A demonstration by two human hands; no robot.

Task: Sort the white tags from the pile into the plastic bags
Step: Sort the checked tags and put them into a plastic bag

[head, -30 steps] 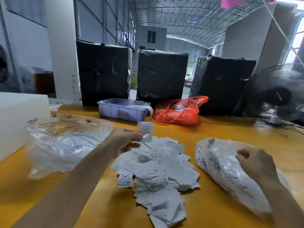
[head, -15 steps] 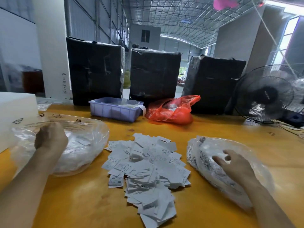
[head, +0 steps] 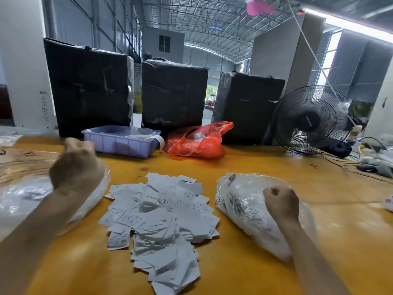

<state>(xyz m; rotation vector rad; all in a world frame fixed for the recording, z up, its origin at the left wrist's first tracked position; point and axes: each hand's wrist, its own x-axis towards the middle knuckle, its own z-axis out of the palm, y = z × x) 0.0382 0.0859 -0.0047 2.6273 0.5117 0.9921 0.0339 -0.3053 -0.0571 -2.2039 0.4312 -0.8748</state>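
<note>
A pile of white tags (head: pixel 161 216) lies spread on the yellow table (head: pixel 340 231) between two clear plastic bags. The left plastic bag (head: pixel 19 192) holds white tags, and so does the right plastic bag (head: pixel 240 201), which has printed labels showing through. My left hand (head: pixel 76 167) hovers over the left bag's right end, fingers curled into a fist, with no tag visible in it. My right hand (head: pixel 280 203) is curled into a fist over the right bag, with nothing seen in it.
A purple plastic tray (head: pixel 119 143) and a red plastic bag (head: pixel 197 143) sit behind the pile. Three black wrapped boxes (head: pixel 89 88) stand along the back edge. A black fan (head: pixel 312 120) and loose cables (head: pixel 372 160) occupy the far right.
My left hand carried a tag from above the pile to the left bag and now shows no tag. My right hand closed from spread fingers into a fist over the right bag.
</note>
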